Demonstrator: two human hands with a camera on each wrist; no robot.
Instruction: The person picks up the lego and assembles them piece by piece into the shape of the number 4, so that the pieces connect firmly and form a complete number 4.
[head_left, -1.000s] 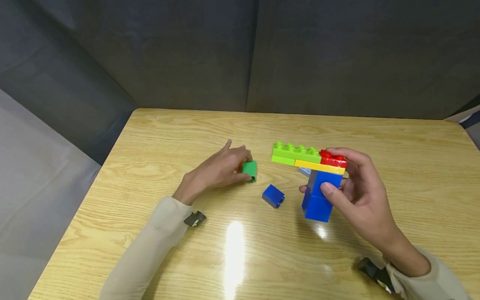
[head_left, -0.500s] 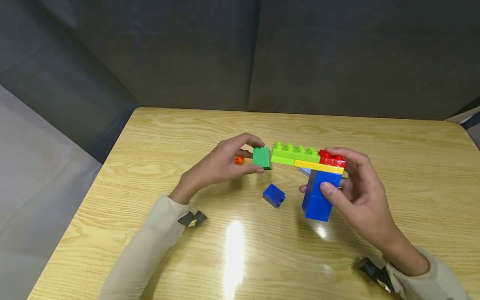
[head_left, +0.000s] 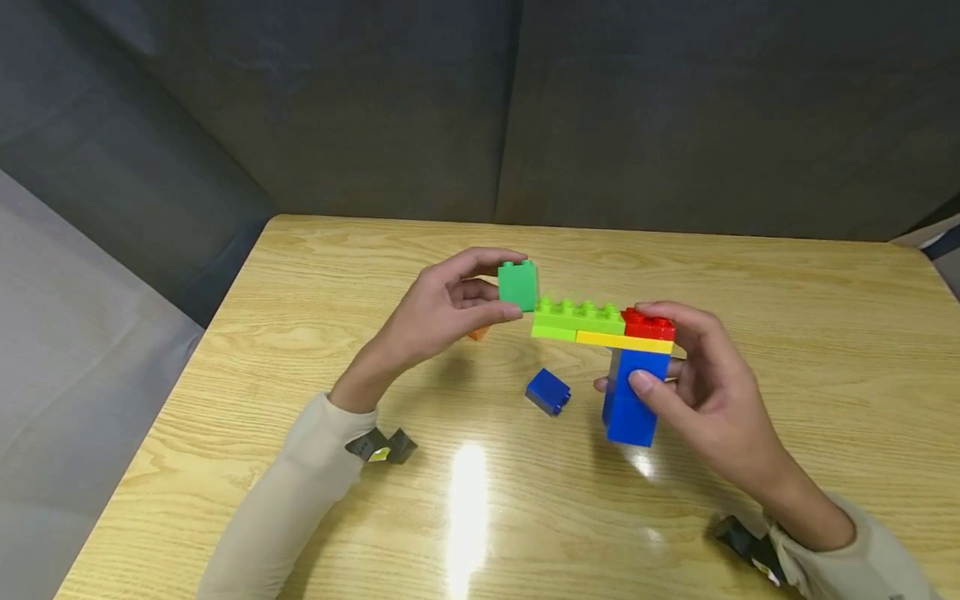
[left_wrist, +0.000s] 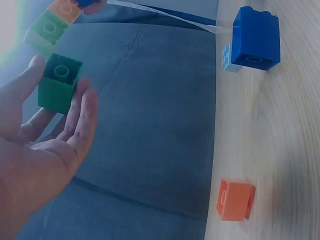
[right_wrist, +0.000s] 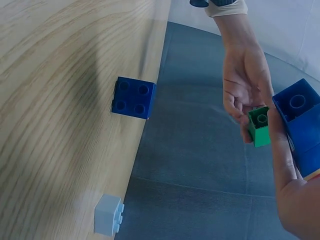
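Fingertips point(head_left: 513, 312) of the left hand point(head_left: 433, 308) pinch the green brick point(head_left: 518, 286), studs up, while the right hand point(head_left: 716, 408) grips two stacked blue bricks point(head_left: 628, 412) clear of the surface point(head_left: 420, 517). On that stack sits a yellow plate point(head_left: 622, 341), carrying a red brick point(head_left: 648, 323) at its 3 o'clock end and a lime brick point(head_left: 577, 315) reaching out toward 9 o'clock. In the head view the green brick is at 10 o'clock from the lime brick, close by; whether they touch cannot be told. To do this part well, I would level the green brick so its hollow underside squares with the studs, and raise the lower fingertip, which looks liable to be trapped. The overhang probably levers easily, so pressing straight down with support beneath should be safer than pushing its tip. A loose blue brick point(head_left: 548, 392) lies at 9 o'clock from the stack, with an orange brick point(head_left: 477, 334) farther toward 10 o'clock.
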